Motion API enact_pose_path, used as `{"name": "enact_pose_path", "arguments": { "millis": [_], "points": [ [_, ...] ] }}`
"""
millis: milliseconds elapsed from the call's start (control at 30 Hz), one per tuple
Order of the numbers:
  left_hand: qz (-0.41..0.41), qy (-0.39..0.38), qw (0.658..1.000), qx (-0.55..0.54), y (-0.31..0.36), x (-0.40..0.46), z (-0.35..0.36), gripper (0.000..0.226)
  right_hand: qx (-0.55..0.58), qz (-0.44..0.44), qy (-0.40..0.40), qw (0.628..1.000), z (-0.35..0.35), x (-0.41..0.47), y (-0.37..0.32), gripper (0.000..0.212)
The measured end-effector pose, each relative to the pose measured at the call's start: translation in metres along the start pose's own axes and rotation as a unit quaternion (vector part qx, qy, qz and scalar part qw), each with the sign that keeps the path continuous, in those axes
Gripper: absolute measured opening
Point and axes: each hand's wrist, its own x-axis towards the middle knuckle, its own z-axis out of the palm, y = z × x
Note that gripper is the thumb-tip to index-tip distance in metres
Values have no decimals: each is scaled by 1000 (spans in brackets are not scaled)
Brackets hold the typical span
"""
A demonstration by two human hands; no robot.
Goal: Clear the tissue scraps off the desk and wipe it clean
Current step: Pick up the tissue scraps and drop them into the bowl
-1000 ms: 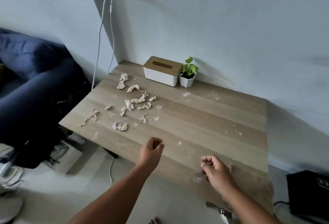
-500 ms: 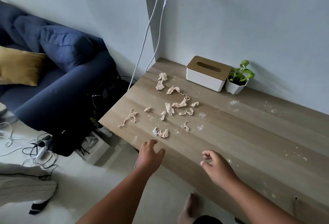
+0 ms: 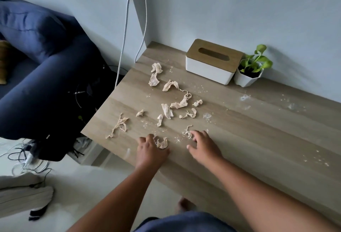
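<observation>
Broadly, the desk (image 3: 249,139) is littered at its left end with tissue scraps (image 3: 177,102). Nearest scraps are touched by the curled left hand (image 3: 150,151) and right hand (image 3: 203,146); grip cannot be told. Light, soft, tearable, they should be pinched mid-bunch.

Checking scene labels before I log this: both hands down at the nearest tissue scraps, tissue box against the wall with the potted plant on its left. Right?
Not quite. In the head view the potted plant stands to the right of the tissue box, not its left. The rest holds: the left hand and right hand are both down at the nearest tissue scraps on the desk.
</observation>
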Motion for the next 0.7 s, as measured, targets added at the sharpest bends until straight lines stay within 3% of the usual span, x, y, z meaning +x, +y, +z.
{"name": "enact_pose_path", "arguments": {
  "millis": [133,200,333,533,700],
  "points": [
    [3,-15,1000,-16,3,10,-4,31,-64,-24,-10,998,-6,23,-12,57],
    [14,-22,1000,-1,1,15,-7,21,-83,-31,-13,996,-10,33,-16,58],
    [35,-24,998,37,-3,24,-11,14,-114,-39,-13,993,-14,44,-15,52],
    [43,-29,998,45,-3,32,-13,7,-116,-85,16,989,-6,47,-7,16],
    [40,-34,998,33,-6,34,-14,9,-95,-83,45,991,-4,46,-10,13]
  ]
}}
